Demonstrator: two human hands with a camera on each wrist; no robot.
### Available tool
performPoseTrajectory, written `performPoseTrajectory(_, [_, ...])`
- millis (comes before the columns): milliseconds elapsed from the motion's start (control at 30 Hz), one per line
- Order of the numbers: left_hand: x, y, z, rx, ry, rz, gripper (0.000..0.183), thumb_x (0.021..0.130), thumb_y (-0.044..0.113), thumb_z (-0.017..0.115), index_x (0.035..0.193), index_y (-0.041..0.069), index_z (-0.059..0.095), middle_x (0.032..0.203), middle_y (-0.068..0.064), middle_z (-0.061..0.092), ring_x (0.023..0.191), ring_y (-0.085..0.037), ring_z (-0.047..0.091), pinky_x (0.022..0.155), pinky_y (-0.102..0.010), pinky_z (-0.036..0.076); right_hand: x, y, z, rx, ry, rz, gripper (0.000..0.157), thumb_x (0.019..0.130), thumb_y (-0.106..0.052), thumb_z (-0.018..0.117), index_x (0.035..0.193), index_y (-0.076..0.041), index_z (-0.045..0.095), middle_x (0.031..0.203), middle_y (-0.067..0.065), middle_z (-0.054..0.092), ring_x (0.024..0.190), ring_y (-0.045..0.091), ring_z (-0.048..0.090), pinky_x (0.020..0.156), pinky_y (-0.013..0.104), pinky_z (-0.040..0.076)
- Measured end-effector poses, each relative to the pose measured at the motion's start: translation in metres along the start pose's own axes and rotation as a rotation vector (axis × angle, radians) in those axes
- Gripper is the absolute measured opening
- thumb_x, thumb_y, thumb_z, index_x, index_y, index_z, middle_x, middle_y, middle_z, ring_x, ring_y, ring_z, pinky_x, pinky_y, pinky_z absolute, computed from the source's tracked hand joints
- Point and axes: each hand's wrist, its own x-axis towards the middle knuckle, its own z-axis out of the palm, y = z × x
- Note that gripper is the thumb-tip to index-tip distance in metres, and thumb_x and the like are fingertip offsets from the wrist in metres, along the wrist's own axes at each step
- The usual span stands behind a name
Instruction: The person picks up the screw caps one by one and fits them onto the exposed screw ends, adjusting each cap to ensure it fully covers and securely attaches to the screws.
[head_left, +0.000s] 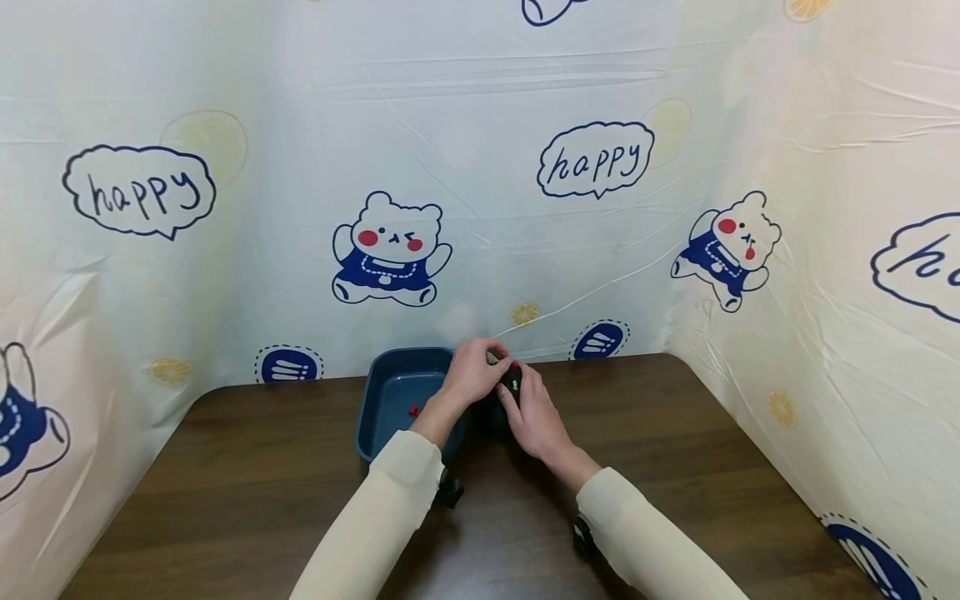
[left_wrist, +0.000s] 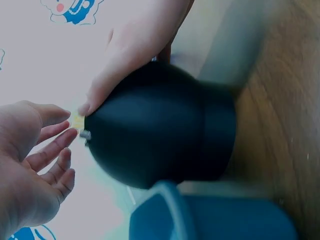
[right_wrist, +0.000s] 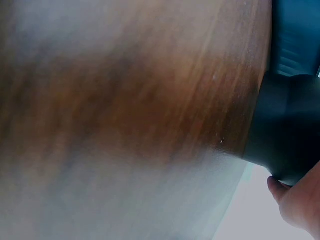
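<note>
From the head, a black dome point(head_left: 493, 415) seems to stand on the tabletop point(head_left: 247, 467), just right of a blue tray point(head_left: 397, 387) with small red pieces point(head_left: 414, 410) in it. The left hand point(head_left: 471, 371) and right hand point(head_left: 536, 412) meet at its top; this looks like fingertip work, the right bracing. The left forearm hides part of the tray, and a printed curtain point(head_left: 487, 167) hangs close behind.

From the left wrist, the right hand grips the dome, thumb near a small metal stub point(left_wrist: 86, 134). The left fingers are bent and parted, tips beside the stub; I cannot tell whether they pinch anything. The next move probably calls for fine aim and a steady dome.

From the right wrist, blurred tabletop fills most; the dome's base sits near the tray.
</note>
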Motion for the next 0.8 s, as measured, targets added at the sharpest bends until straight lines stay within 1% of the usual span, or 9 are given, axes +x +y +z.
performPoseTrajectory(100, [-0.002, -0.001, -0.010, 0.019, 0.006, -0.003, 0.010, 0.097, 0.019, 0.071, 0.102, 0.012, 0.077, 0.101, -0.003, 0.074, 0.084, -0.019, 0.066, 0.083, -0.040, 0.055, 0.001, -0.001, 0.000, 0.008, 0.003, 0.005, 0.063, 0.110, -0.049, 0.038, 0.154, -0.004, 0.032, 0.152, 0.020, 0.040, 0.135, 0.037, 0.046, 0.108, 0.053, 0.043])
performPoseTrajectory(200, [-0.004, -0.004, -0.018, 0.045, 0.005, -0.004, 0.010, 0.097, 0.018, 0.071, 0.102, 0.012, 0.076, 0.102, -0.003, 0.073, 0.087, -0.023, 0.067, 0.085, -0.041, 0.055, 0.001, -0.001, 0.000, 0.005, 0.001, 0.010, 0.064, 0.110, -0.049, 0.037, 0.154, -0.004, 0.032, 0.152, 0.020, 0.040, 0.135, 0.036, 0.046, 0.109, 0.053, 0.043])
performPoseTrajectory(333, [-0.006, -0.009, -0.025, 0.078, -0.013, -0.006, 0.012, 0.096, 0.019, 0.070, 0.103, 0.011, 0.076, 0.104, -0.003, 0.074, 0.095, -0.025, 0.067, 0.087, -0.042, 0.054, 0.000, -0.001, 0.000, -0.002, -0.003, 0.015, 0.064, 0.109, -0.050, 0.037, 0.154, -0.005, 0.032, 0.153, 0.019, 0.040, 0.136, 0.036, 0.046, 0.110, 0.053, 0.042])
performPoseTrajectory(567, [-0.013, -0.020, -0.037, 0.118, -0.049, -0.059, 0.013, 0.097, 0.019, 0.070, 0.106, 0.012, 0.076, 0.106, -0.003, 0.073, 0.097, -0.024, 0.066, 0.088, -0.042, 0.055, 0.000, 0.000, -0.002, 0.006, -0.029, 0.032, 0.066, 0.108, -0.053, 0.037, 0.155, -0.006, 0.031, 0.153, 0.018, 0.039, 0.136, 0.034, 0.046, 0.113, 0.052, 0.040])
performPoseTrajectory(800, [-0.020, -0.032, -0.047, 0.154, -0.089, -0.093, 0.018, 0.098, 0.023, 0.070, 0.113, 0.013, 0.073, 0.113, -0.005, 0.070, 0.097, -0.023, 0.062, 0.090, -0.043, 0.055, 0.000, -0.001, -0.003, 0.018, -0.033, 0.037, 0.067, 0.108, -0.054, 0.037, 0.155, -0.007, 0.031, 0.153, 0.018, 0.040, 0.136, 0.034, 0.046, 0.113, 0.051, 0.040])
